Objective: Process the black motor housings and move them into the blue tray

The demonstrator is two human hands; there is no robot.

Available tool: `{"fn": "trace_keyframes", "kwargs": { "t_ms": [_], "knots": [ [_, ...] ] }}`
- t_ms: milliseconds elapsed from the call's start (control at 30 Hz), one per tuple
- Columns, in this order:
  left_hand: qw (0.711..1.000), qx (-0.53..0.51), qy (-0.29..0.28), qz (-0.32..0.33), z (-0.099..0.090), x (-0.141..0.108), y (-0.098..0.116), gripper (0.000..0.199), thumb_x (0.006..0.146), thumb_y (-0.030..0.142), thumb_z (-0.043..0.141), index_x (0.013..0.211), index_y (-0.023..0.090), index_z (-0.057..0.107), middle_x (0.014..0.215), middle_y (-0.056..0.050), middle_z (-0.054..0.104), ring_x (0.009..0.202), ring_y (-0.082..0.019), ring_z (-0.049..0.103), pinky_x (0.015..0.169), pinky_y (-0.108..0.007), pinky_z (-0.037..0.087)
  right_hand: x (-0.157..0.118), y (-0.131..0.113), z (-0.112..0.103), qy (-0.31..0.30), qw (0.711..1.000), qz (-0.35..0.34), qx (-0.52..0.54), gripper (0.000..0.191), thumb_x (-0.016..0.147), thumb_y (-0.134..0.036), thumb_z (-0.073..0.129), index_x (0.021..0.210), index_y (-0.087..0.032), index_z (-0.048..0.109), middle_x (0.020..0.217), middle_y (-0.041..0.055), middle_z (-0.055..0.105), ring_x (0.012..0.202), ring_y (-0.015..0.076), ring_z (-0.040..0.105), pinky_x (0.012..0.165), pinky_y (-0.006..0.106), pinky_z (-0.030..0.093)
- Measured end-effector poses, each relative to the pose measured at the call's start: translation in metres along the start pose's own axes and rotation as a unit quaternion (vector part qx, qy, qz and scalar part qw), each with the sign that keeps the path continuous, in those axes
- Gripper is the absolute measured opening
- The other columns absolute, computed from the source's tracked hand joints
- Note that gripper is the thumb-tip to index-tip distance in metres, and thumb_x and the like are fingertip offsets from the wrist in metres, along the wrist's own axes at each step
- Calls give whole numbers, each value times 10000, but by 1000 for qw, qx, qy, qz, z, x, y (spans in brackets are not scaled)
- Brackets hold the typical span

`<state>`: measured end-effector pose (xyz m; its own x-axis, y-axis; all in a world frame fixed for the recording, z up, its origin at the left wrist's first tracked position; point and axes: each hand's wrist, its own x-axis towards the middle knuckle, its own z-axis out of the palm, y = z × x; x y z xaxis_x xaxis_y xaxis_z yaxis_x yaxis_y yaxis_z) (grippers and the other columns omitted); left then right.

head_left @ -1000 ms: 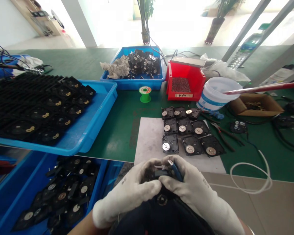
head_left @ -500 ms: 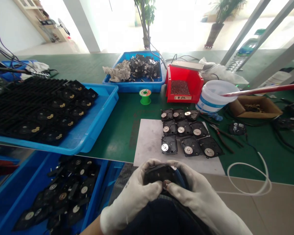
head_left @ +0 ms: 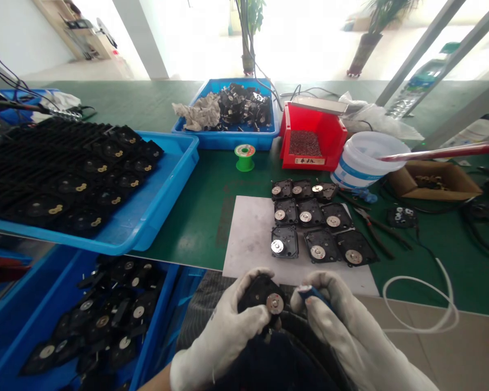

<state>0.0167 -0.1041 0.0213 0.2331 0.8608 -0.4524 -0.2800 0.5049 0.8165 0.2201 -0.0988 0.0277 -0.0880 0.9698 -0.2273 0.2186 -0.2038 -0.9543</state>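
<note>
My left hand [head_left: 236, 320], in a white glove, is closed round a black housing [head_left: 258, 290] with a silver disc [head_left: 275, 304] at its lower right. To the right, my gloved right hand [head_left: 338, 315] grips a blue tool [head_left: 313, 296], its pale end pointing toward the housing with a small gap between. Both are held above my lap, near the table's front edge. Beyond them, several similar black housings with silver discs [head_left: 305, 217] lie in three rows, partly on a white sheet [head_left: 248, 233].
A blue tray [head_left: 175, 176] of stacked black parts stands left, above a blue bin [head_left: 79, 282] of more parts. Toward the back are another blue tray [head_left: 224, 141], a solder spool [head_left: 244, 157], a red bin [head_left: 315, 119] and a white bucket [head_left: 361, 163]. Pliers [head_left: 375, 233] lie right.
My hands have moved apart, the right one drawing away from the housing with the blue tool. The housing's silver disc now shows. The view has shifted slightly.
</note>
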Motion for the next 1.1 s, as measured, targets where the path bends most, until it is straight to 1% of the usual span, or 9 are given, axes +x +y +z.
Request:
{"fn": "trace_keyframes", "kwargs": {
  "t_ms": [33, 100, 133, 200, 333, 533, 667, 867, 1100],
  "knots": [
    [999, 30, 13, 9, 0, 1, 0, 591, 801, 368, 833, 1312, 176, 606, 1118, -73, 708, 932, -205, 670, 814, -263, 561, -1, -3, 0, -14, 1000, -1, 1, 231, 993, -490, 617, 1052, -278, 686, 885, 31, 757, 776, 205, 735, 726, 282, 598],
    [997, 71, 32, 8, 0, 2, 0, 618, 772, 390, 815, 1301, 155, 597, 1033, -71, 713, 757, -174, 647, 669, -252, 553, -1, -8, 0, -27, 1000, -8, -3, 234, 970, -487, 658, 964, -264, 728, 844, 30, 749, 763, 206, 728, 720, 270, 594],
    [996, 77, 37, 4, 1, 2, 1, 623, 760, 406, 803, 1284, 146, 590, 971, -62, 707, 658, -148, 606, 590, -242, 524, 0, -10, -1, -20, 1000, -15, -9, 242, 967, -483, 663, 937, -258, 745, 832, 30, 747, 760, 204, 724, 730, 264, 592],
    [996, 72, 43, -1, 3, 3, 2, 608, 740, 427, 787, 1236, 138, 586, 887, -44, 687, 566, -120, 549, 512, -227, 477, 1, -10, -1, -1, 1000, -23, -19, 261, 983, -472, 638, 919, -254, 766, 810, 27, 740, 750, 192, 714, 749, 249, 584],
    [997, 61, 41, -6, 6, 2, 3, 572, 739, 438, 789, 1189, 148, 588, 869, -37, 669, 603, -137, 577, 521, -226, 481, 1, -7, 2, -18, 1000, -4, -23, 252, 998, -435, 605, 919, -239, 742, 746, 6, 699, 694, 169, 678, 690, 223, 556],
    [999, 35, 17, -15, 2, 2, -5, 584, 824, 467, 762, 1270, 161, 545, 859, -33, 668, 630, -152, 594, 537, -234, 501, 2, -7, 10, -28, 999, 19, -13, 247, 1021, -431, 575, 965, -230, 709, 779, 0, 692, 667, 150, 615, 626, 209, 521],
    [998, 54, 8, 11, -2, 3, -7, 554, 829, 434, 744, 1280, 168, 563, 997, -54, 664, 642, -140, 596, 550, -244, 523, 6, -5, 10, -46, 998, -18, -39, 254, 1039, -433, 562, 973, -237, 709, 816, -3, 729, 697, 138, 672, 654, 172, 539],
    [994, 102, 21, 21, -3, 2, -4, 503, 827, 396, 726, 1251, 162, 591, 1078, -86, 665, 675, -153, 615, 539, -245, 539, 11, -2, 8, -58, 989, -76, -116, 239, 1062, -397, 528, 992, -244, 699, 831, -10, 750, 723, 124, 717, 668, 137, 539],
    [997, 75, 13, 18, 1, 1, -2, 492, 821, 405, 735, 1231, 171, 596, 919, -23, 643, 601, -123, 568, 527, -232, 527, 12, 1, 9, -59, 988, -71, -126, 244, 1070, -413, 515, 1021, -247, 688, 875, -2, 761, 767, 136, 721, 683, 158, 544]
  ]
}}
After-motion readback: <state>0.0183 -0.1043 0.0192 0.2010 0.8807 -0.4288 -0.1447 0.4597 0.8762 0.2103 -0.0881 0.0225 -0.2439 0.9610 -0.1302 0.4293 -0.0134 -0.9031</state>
